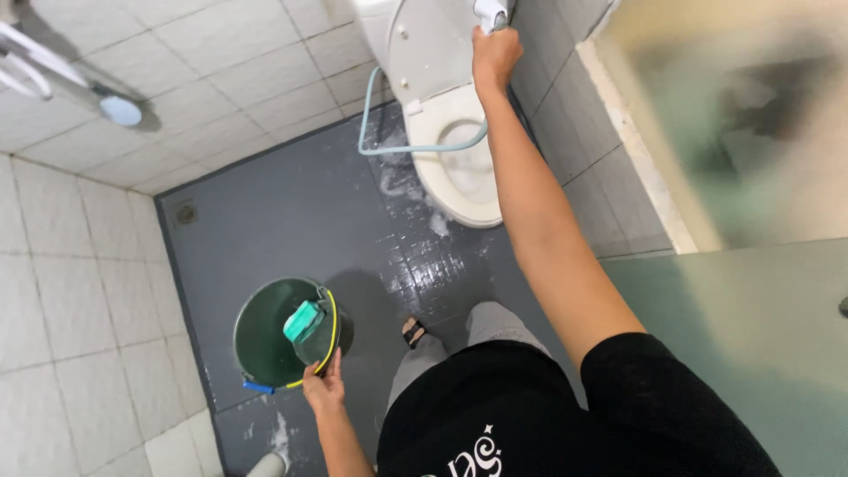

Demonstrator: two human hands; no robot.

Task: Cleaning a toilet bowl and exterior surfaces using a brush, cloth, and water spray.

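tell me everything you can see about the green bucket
The green bucket is round, dark green and looks like plastic. It hangs tilted, its open mouth facing the camera, above the wet grey tiled floor. A thin yellow handle with a blue grip arcs along its rim. The left hand holds it there, and a teal sponge-like block sits at the rim.

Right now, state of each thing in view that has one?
toilet lid: up
toilet bowl: open, wet inside
spray hose: draped across the bowl
green bucket: upright, teal scoop inside
floor: wet, soapy near the toilet
left hand: gripping the bucket's handle
right hand: closed on the sprayer head
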